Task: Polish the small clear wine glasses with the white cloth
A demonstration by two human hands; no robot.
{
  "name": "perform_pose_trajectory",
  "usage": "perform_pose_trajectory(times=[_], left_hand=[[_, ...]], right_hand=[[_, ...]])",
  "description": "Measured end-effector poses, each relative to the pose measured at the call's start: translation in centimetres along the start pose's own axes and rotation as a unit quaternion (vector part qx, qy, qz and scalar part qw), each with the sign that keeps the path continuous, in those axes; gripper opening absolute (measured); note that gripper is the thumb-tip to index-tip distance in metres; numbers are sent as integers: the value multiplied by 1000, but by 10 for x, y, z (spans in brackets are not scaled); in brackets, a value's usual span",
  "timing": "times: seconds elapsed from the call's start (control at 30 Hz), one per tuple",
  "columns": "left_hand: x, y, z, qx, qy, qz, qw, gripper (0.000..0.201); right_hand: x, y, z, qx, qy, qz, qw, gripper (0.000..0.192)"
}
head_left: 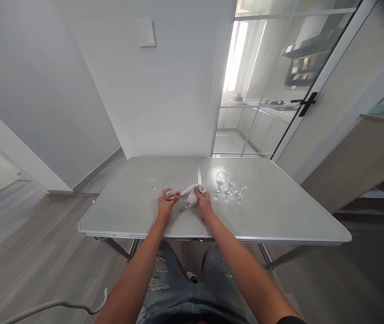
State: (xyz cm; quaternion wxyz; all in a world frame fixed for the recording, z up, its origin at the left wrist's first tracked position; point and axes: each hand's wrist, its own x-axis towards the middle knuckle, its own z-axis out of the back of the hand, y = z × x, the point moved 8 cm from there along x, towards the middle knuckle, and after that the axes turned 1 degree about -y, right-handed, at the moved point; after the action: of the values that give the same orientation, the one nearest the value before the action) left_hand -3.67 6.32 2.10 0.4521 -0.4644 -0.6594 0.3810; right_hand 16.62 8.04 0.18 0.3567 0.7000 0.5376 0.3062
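On the table [118,216], a small glass [152,182] stands at the left. The left hand [165,204] is closed around another glass [168,194]. Just beside it, the right hand [203,202] grips a white cloth [192,192], which reaches toward that glass. Three stemmed glasses [228,183] stand at the right.

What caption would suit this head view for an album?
Left hand holds a small glass, right hand grips a white cloth, stemmed glasses beside.
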Motion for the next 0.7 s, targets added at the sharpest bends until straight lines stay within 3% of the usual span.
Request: perform_pose_trajectory(times=[0.07, 0.13, 0.2, 0.33, 0.43, 0.6, 0.7], left_hand=[[2, 1, 11, -36, -48, -1, 998, 58], [5, 4, 17, -64, -73, 3, 995, 59], [6, 6, 17, -83, -72, 11, 994, 60], [4, 2, 9, -74, -56, -1, 996, 60], [0, -3, 2, -26, -33, -25, 999, 51], [-5, -7, -15, 80, 39, -33, 996, 29], [-7, -12, -18, 131, 46, -64, 988, 25]], right_hand=[[2, 5, 11, 72, -60, 12, 995, 38], [3, 6, 14, 103, -78, 17, 992, 40], [3, -1, 8, 88, -42, -5, 995, 41], [-9, -30, -22, 13, 117, -100, 988, 39], [-17, -35, -34, -30, 198, -105, 974, 41], [-17, -35, -33, -72, 209, -92, 971, 49], [-14, -38, -32, -93, 216, -87, 968, 50]])
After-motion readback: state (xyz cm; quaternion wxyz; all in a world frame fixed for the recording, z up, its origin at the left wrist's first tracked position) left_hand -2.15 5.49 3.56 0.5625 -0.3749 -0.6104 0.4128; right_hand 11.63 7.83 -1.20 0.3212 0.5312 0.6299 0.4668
